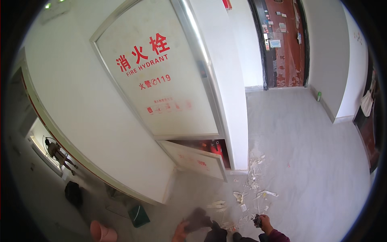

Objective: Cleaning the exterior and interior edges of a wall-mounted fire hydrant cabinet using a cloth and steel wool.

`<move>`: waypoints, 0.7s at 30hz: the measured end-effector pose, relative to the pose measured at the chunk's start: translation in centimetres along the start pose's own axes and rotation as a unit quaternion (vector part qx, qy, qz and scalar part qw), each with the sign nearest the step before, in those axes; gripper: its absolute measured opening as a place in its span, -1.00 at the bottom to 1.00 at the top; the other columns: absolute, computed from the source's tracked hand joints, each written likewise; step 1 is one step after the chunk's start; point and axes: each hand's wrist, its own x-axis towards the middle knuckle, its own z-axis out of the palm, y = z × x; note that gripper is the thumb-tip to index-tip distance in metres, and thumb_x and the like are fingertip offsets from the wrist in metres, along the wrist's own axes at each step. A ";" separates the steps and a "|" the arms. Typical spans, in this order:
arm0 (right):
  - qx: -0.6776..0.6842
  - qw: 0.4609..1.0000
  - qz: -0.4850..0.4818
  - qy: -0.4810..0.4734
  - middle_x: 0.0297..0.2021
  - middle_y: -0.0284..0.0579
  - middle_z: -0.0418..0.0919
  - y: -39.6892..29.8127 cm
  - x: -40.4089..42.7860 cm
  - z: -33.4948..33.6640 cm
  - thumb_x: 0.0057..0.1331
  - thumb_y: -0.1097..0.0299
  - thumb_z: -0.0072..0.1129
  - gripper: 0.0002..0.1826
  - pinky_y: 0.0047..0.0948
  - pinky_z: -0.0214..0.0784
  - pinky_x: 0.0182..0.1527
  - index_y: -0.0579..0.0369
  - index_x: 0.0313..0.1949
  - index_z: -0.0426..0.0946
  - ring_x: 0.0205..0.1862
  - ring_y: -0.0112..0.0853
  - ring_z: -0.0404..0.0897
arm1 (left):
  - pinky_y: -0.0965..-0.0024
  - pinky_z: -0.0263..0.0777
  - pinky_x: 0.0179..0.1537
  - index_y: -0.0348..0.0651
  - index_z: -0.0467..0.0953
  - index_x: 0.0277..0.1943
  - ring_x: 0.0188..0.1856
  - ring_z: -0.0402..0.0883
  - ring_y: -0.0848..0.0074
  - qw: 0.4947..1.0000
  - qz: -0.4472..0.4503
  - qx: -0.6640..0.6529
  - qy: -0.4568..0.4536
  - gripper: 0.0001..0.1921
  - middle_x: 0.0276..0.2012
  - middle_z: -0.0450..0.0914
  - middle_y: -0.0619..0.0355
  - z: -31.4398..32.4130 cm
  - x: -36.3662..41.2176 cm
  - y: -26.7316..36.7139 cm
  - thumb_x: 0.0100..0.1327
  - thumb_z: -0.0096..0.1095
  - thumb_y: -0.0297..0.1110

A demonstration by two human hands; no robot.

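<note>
At the bottom of the head view my left hand (pixel 180 230) holds a dark, floppy piece, seemingly cloth (pixel 196 219), blurred by motion. My right hand (pixel 266 224), in a dark red sleeve, is closed around a small crumpled dark wad (pixel 257 221), whose material I cannot tell. Below and between the hands are my dark shoes and trouser legs (pixel 216 233). White scraps and peeled strips (pixel 255 178) litter the grey floor (pixel 296 145) before me, running along the foot of the wall corner towards my feet.
A fire hydrant cabinet (pixel 163 121) fills the wall ahead; its lower door (pixel 196 161) hangs ajar, showing a red extinguisher (pixel 216 148). Left stand a pink bucket (pixel 104 233), a green dustpan (pixel 139 216) and a black bag (pixel 73 193). A person (pixel 59 154) stands beyond the doorway. A brown door (pixel 287 60) is at the back.
</note>
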 end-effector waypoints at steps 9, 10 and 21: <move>-0.317 0.867 -0.376 -0.076 -0.32 0.03 0.42 -0.5 10.5 1.5 0.01 0.51 0.02 -0.77 -0.23 0.45 -0.52 0.22 -0.28 0.35 -0.48 -0.19 0.51 | 0.05 0.00 0.20 -0.30 0.05 0.21 0.19 0.17 0.14 0.900 -0.032 -0.427 -0.081 -0.37 0.17 0.16 -0.08 9.8 9.4 17.3 0.07 0.04 -0.37; -0.207 0.933 -0.288 -0.063 -0.34 0.01 0.43 -0.1 12.1 1.9 0.01 0.49 0.02 -0.79 -0.28 0.45 -0.52 0.21 -0.31 0.37 -0.50 -0.21 0.50 | 0.08 0.03 0.19 -0.31 0.02 0.21 0.19 0.17 0.15 0.924 0.012 -0.361 -0.125 -0.38 0.18 0.14 -0.09 12.2 10.2 19.5 0.10 0.00 -0.30; 0.006 0.995 -0.097 -0.018 -0.27 0.00 0.43 -15.6 7.0 21.6 0.06 0.43 0.00 -0.57 -0.23 0.48 -0.49 0.18 -0.05 0.20 -0.38 -0.22 0.53 | 0.16 -0.01 0.22 -0.24 0.07 0.20 0.17 0.20 0.28 0.936 -0.006 -0.312 -0.163 -0.33 0.11 0.25 0.10 11.5 22.3 25.4 -0.03 0.12 -0.42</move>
